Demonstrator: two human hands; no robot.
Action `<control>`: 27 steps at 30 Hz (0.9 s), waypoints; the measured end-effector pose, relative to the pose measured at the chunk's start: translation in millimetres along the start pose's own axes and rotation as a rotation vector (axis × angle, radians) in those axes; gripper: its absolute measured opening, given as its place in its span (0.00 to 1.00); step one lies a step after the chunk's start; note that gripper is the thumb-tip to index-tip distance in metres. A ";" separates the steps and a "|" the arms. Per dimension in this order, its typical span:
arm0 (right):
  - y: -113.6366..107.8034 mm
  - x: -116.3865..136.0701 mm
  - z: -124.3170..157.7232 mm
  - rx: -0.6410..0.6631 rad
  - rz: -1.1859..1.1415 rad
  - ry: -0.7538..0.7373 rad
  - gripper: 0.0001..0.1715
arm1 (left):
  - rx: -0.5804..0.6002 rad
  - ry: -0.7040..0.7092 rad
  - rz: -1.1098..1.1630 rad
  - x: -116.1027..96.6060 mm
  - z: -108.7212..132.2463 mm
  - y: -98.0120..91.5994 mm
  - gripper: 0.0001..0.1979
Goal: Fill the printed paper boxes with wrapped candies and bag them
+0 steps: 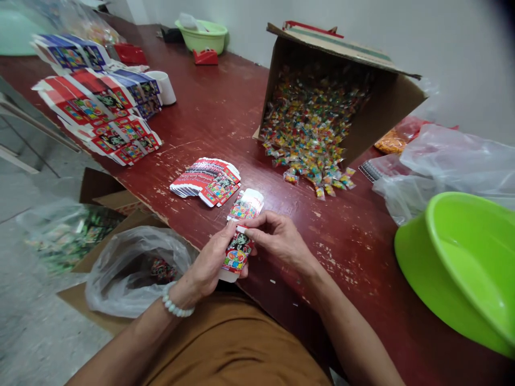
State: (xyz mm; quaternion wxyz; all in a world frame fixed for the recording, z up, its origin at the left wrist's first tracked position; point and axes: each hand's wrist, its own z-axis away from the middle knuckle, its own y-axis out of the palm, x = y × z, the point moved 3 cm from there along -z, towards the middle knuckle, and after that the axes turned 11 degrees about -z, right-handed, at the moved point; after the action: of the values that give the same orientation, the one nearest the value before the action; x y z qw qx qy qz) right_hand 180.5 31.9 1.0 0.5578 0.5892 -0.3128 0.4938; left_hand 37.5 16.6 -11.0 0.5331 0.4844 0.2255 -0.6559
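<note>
Both my hands hold one small printed carton (pixel 240 231) with red, white and blue artwork, over the near edge of the dark red table (pixel 225 112). My left hand (pixel 213 262), a bead bracelet on its wrist, wraps round the carton's lower half. My right hand (pixel 276 236) pinches the carton's middle with thumb and fingertips. Just beyond lies a fanned stack of flat cartons (pixel 207 181). A tipped cardboard box (pixel 341 91) spills several small wrapped candies (pixel 311 145) onto the table.
Larger piles of flat cartons (pixel 100 112) sit at the far left beside a white cup (pixel 164 87). Stacked green basins (pixel 462 268) and clear plastic bags (pixel 446 161) lie at right. A green bowl (pixel 202 35) and red tape dispenser (pixel 205 57) stand far back. A bag-lined box (pixel 132 268) sits on the floor.
</note>
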 end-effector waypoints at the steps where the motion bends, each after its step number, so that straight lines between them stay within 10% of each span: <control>1: 0.7 1.2 -2.3 -0.015 -0.040 0.035 0.16 | -0.013 0.012 -0.023 -1.0 0.1 0.1 0.29; 11: 2.1 8.4 -3.0 -0.001 -0.008 -0.077 0.13 | -0.019 0.083 -0.051 -5.1 1.6 -6.7 0.31; 20: 6.0 24.2 14.4 0.203 0.700 -0.403 0.05 | 0.001 -0.038 0.089 5.4 10.0 2.0 0.29; 27: -138.9 53.2 -21.7 -0.692 1.091 -0.123 0.18 | 0.048 -0.252 0.182 38.5 48.5 -2.7 0.22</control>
State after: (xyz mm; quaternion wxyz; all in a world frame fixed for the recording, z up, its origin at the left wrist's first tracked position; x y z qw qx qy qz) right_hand 320.0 87.8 -0.2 0.3657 0.1590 -0.7396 0.5423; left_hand 17.3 -40.5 -24.6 0.6027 0.4296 0.0960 -0.6656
